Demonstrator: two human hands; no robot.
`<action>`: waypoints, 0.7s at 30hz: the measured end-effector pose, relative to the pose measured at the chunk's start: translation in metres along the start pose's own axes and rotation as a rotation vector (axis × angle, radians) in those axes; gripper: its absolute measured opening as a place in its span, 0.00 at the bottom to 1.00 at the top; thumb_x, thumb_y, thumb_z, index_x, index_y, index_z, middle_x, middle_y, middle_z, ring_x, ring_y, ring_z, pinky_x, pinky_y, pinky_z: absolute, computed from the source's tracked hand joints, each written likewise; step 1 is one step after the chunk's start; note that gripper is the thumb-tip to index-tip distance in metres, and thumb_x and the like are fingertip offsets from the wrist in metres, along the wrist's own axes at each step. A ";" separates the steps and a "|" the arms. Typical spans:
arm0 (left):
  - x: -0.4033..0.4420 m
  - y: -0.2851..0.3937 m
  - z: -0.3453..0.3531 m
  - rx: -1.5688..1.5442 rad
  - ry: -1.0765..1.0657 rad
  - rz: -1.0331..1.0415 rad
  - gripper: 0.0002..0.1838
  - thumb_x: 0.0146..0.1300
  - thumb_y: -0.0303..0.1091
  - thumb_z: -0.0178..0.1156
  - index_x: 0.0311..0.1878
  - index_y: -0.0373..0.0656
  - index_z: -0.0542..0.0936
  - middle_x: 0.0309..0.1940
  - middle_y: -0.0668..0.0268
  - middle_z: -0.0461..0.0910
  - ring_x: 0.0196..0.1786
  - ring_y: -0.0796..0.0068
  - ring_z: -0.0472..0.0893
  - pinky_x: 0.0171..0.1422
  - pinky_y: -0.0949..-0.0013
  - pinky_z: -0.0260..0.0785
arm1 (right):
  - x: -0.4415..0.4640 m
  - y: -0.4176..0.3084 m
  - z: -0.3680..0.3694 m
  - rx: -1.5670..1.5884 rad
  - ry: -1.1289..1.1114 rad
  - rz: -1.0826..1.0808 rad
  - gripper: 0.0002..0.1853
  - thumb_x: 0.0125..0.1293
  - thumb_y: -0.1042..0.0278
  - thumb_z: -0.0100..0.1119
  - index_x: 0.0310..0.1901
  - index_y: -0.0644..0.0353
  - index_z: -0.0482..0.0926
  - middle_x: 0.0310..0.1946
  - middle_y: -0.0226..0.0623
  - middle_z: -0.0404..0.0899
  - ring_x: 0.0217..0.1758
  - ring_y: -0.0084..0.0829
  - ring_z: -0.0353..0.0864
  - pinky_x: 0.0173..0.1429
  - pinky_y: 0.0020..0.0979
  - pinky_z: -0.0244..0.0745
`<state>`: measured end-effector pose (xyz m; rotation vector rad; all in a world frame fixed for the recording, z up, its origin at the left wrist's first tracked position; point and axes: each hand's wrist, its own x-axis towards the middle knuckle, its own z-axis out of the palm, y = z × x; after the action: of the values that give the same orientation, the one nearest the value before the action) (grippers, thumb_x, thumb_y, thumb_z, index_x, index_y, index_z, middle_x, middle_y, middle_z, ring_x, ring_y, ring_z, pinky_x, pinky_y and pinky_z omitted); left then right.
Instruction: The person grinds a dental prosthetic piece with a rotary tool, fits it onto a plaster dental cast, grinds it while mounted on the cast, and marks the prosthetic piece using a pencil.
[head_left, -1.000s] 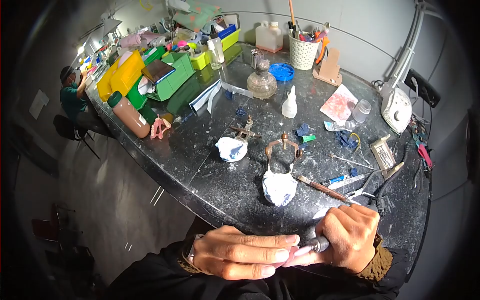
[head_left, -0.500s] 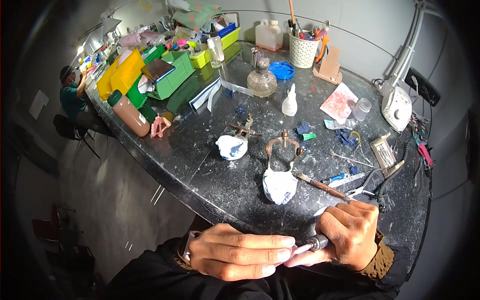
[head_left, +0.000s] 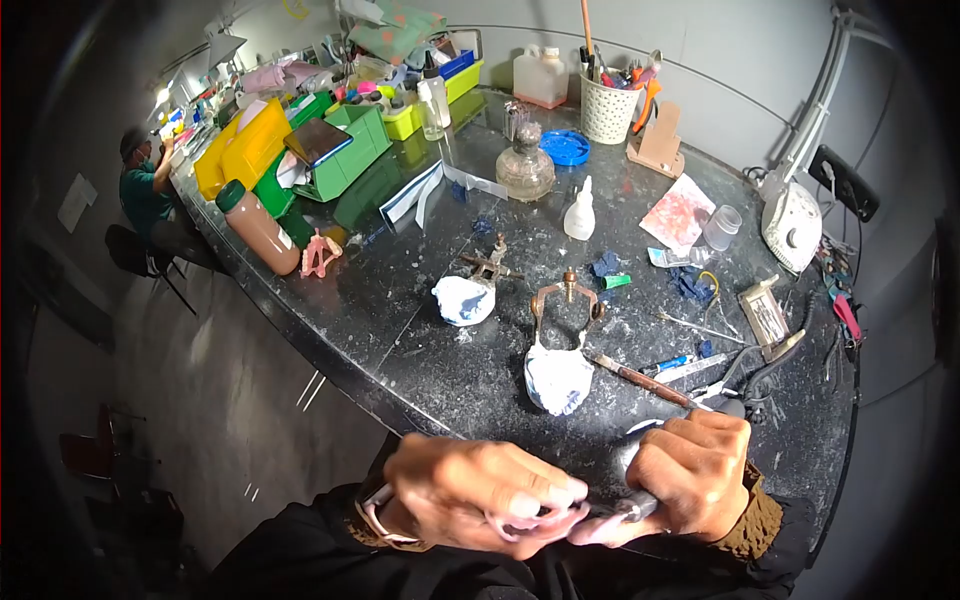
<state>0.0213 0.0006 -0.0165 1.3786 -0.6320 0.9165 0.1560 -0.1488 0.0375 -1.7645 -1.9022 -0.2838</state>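
Note:
My left hand [head_left: 455,490] is closed around a pink, curved piece like a denture base [head_left: 562,525], blurred by motion and partly hidden by the fingers. My right hand [head_left: 695,470] is wrapped round a dark, metal-nosed rotary handpiece [head_left: 637,505], with its nose pointing left at the pink piece. Whether the tip touches it, I cannot tell. Just beyond the hands stands a brass articulator frame [head_left: 568,290] with a white plaster mass [head_left: 558,380] at its near end. A second plaster piece [head_left: 465,300] on a metal frame sits farther left.
A brown-handled tool [head_left: 640,380], a blue pen [head_left: 672,364] and pliers [head_left: 715,390] lie near my right hand. Farther back are a glass spirit lamp [head_left: 525,170], a white dropper bottle [head_left: 579,215] and a pink dental model [head_left: 320,255]. Another person [head_left: 145,190] sits far left.
My left hand has turned and risen slightly, so more of the pink piece's curve shows. My right hand has shifted slightly, still holding the handpiece.

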 end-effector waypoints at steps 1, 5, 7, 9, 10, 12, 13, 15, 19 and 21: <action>0.000 0.004 0.001 -0.107 0.035 -0.127 0.26 0.35 0.12 0.68 0.39 0.33 0.66 0.30 0.47 0.77 0.34 0.57 0.82 0.33 0.64 0.80 | -0.001 0.003 -0.001 0.052 0.006 0.012 0.27 0.42 0.38 0.64 0.13 0.52 0.62 0.10 0.23 0.60 0.10 0.21 0.63 0.15 0.25 0.52; 0.007 0.020 0.015 -0.509 0.279 -0.610 0.26 0.44 0.14 0.64 0.49 0.32 0.68 0.31 0.54 0.79 0.38 0.69 0.81 0.46 0.67 0.76 | 0.001 0.006 -0.008 0.227 -0.057 0.062 0.24 0.39 0.42 0.67 0.18 0.52 0.68 0.12 0.25 0.65 0.13 0.26 0.69 0.18 0.26 0.58; 0.008 0.022 0.012 -0.588 0.236 -0.786 0.29 0.45 0.14 0.63 0.53 0.33 0.65 0.33 0.59 0.79 0.41 0.72 0.80 0.49 0.69 0.74 | 0.001 0.005 -0.009 0.311 -0.082 0.082 0.23 0.39 0.43 0.68 0.18 0.52 0.68 0.12 0.25 0.66 0.14 0.27 0.70 0.18 0.26 0.59; 0.010 0.023 0.012 -0.615 0.227 -0.862 0.30 0.46 0.15 0.63 0.54 0.33 0.65 0.34 0.60 0.78 0.43 0.73 0.79 0.51 0.69 0.74 | 0.002 0.004 -0.009 0.325 -0.105 0.091 0.23 0.40 0.43 0.68 0.19 0.53 0.69 0.12 0.26 0.67 0.14 0.28 0.71 0.18 0.27 0.61; 0.008 0.021 0.012 -0.623 0.195 -0.842 0.31 0.46 0.15 0.63 0.56 0.33 0.64 0.37 0.61 0.78 0.44 0.75 0.78 0.53 0.72 0.72 | 0.003 0.002 -0.009 0.322 -0.108 0.104 0.23 0.40 0.43 0.68 0.19 0.53 0.69 0.12 0.26 0.68 0.14 0.29 0.71 0.18 0.27 0.61; 0.012 0.024 0.014 -0.629 0.222 -0.913 0.30 0.46 0.15 0.63 0.55 0.33 0.65 0.36 0.62 0.78 0.44 0.76 0.78 0.53 0.73 0.71 | 0.002 0.001 -0.007 0.335 -0.108 0.125 0.23 0.41 0.44 0.68 0.19 0.53 0.69 0.12 0.28 0.68 0.13 0.30 0.71 0.17 0.28 0.61; 0.014 0.025 0.014 -0.631 0.236 -0.948 0.30 0.46 0.15 0.63 0.55 0.33 0.65 0.36 0.63 0.78 0.43 0.77 0.78 0.54 0.73 0.71 | 0.002 0.001 -0.005 0.347 -0.110 0.121 0.23 0.41 0.43 0.68 0.19 0.53 0.69 0.12 0.28 0.68 0.13 0.30 0.71 0.17 0.28 0.61; 0.016 0.026 0.013 -0.610 0.245 -0.987 0.30 0.46 0.16 0.63 0.55 0.33 0.65 0.35 0.64 0.78 0.43 0.78 0.78 0.54 0.74 0.70 | 0.001 0.001 -0.001 0.375 -0.112 0.112 0.23 0.41 0.43 0.68 0.20 0.53 0.69 0.11 0.28 0.68 0.13 0.30 0.71 0.17 0.28 0.62; 0.015 0.025 0.012 -0.606 0.257 -1.006 0.29 0.47 0.18 0.64 0.54 0.32 0.66 0.34 0.65 0.78 0.41 0.79 0.78 0.51 0.76 0.70 | 0.000 0.004 0.000 0.331 -0.125 0.027 0.22 0.42 0.42 0.64 0.20 0.53 0.69 0.16 0.26 0.70 0.17 0.27 0.72 0.19 0.27 0.63; 0.015 0.024 0.015 -0.599 0.292 -1.056 0.28 0.44 0.19 0.65 0.52 0.31 0.67 0.32 0.60 0.79 0.38 0.76 0.80 0.46 0.74 0.72 | 0.000 0.003 -0.003 0.211 -0.123 -0.011 0.22 0.42 0.42 0.62 0.20 0.52 0.69 0.17 0.24 0.70 0.17 0.24 0.70 0.20 0.25 0.61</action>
<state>0.0109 -0.0122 0.0109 0.8087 0.0984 0.0350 0.1596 -0.1497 0.0395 -1.6642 -1.9484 0.0225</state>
